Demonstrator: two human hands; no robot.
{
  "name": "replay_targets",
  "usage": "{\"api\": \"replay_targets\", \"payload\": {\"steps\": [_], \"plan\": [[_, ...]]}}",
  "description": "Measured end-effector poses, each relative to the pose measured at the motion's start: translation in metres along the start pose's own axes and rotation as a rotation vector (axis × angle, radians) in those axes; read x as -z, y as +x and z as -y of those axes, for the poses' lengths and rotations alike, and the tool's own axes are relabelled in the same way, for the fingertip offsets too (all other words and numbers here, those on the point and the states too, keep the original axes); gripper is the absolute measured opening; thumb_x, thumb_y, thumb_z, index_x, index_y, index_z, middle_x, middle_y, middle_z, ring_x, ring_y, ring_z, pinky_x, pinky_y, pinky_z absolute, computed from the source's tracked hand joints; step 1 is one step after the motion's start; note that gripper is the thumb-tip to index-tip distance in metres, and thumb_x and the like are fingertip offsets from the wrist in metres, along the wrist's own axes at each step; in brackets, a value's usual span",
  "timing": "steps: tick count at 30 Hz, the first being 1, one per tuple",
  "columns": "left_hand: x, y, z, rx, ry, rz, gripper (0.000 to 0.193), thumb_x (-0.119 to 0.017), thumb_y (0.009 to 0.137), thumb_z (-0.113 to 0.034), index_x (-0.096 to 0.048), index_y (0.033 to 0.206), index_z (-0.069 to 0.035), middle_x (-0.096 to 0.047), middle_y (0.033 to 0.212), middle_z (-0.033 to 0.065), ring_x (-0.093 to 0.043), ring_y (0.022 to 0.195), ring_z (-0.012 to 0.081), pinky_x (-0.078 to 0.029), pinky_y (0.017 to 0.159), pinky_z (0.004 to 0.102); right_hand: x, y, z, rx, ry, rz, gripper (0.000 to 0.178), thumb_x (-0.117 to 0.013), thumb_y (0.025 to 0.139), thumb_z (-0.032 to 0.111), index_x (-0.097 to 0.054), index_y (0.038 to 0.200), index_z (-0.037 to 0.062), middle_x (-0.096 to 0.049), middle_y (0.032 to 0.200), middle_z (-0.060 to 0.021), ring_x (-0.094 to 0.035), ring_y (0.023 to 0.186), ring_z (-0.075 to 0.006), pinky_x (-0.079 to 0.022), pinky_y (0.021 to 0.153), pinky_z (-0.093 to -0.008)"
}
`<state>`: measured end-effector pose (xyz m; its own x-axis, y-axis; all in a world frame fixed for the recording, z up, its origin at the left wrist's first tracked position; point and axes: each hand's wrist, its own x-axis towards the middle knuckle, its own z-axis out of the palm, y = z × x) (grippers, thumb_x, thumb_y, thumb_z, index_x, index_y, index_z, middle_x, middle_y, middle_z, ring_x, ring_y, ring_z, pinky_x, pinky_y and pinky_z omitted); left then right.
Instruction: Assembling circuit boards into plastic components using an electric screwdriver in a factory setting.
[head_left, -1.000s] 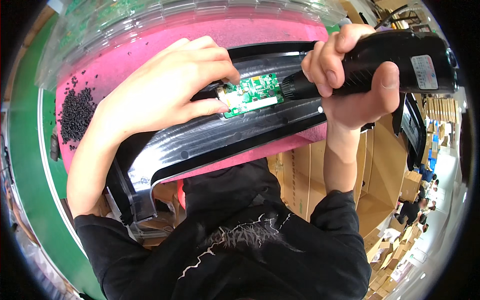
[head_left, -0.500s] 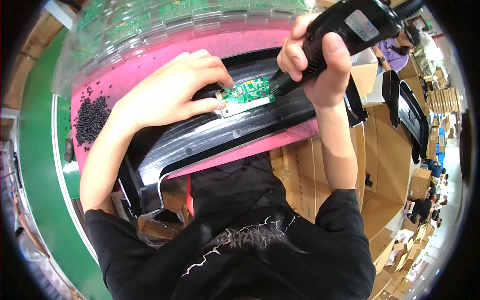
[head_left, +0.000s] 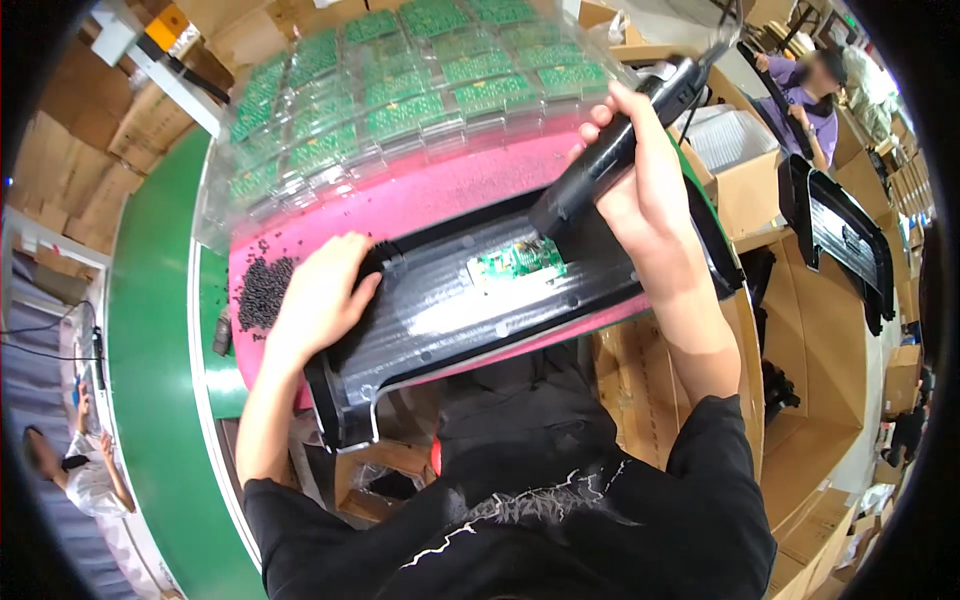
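A long black plastic housing (head_left: 450, 330) lies in front of me with its hollow side up. Inside it sits a green circuit board (head_left: 520, 262) with a white strip along its near edge. My right hand (head_left: 645, 185) is wrapped around a black electric screwdriver (head_left: 590, 175), tilted with its lower end at the board's far right part; whether the bit touches is hidden. At the housing's left end, my left hand (head_left: 330, 295) grips the rim, thumb on the inner side and fingers at the far edge. Beside that hand lies a pile of small black screws (head_left: 264, 292).
Clear plastic trays (head_left: 400, 90) of green circuit boards stand at the back of the pink mat (head_left: 440, 185). Open cardboard boxes (head_left: 810, 340) stand at the right, with another black housing (head_left: 845, 230) beyond. Co-workers are at the far right and far left.
My left hand has left the board and moved left to the housing's end. The screwdriver stands more steeply, its end still by the board. The whole view has shifted, showing more of the trays.
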<state>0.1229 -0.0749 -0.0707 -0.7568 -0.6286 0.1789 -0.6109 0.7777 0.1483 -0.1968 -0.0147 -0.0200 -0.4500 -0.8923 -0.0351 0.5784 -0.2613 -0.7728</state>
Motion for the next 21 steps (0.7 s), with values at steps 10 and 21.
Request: {"api": "replay_targets", "payload": {"steps": [10, 21], "plan": [[0.039, -0.052, -0.043, 0.073, -0.236, -0.036, 0.021, -0.064, 0.079, -0.001, -0.057, 0.099, -0.002, -0.060, 0.091, 0.0148, -0.061, 0.078, 0.0368, -0.048, 0.062, 0.0432, -0.009, -0.070, 0.050, 0.623, -0.142, 0.179, 0.043, -0.054, 0.086, 0.003, -0.043, 0.128, 0.0018, -0.047, 0.122, -0.0090, -0.049, 0.111, -0.0215, -0.034, 0.109, -0.0598], [0.067, -0.189, -0.027, 0.756, -0.102, -1.214, 0.046, -0.052, 0.085, 0.008, -0.050, 0.131, 0.004, -0.056, 0.129, 0.0188, -0.057, 0.114, 0.0316, -0.044, 0.098, 0.0373, 0.092, -0.090, 0.125, 1.140, -0.787, -0.078, 0.045, -0.052, 0.086, -0.008, -0.040, 0.127, 0.0041, -0.038, 0.131, -0.0105, -0.040, 0.100, -0.0161, -0.036, 0.094, -0.0297]]}}
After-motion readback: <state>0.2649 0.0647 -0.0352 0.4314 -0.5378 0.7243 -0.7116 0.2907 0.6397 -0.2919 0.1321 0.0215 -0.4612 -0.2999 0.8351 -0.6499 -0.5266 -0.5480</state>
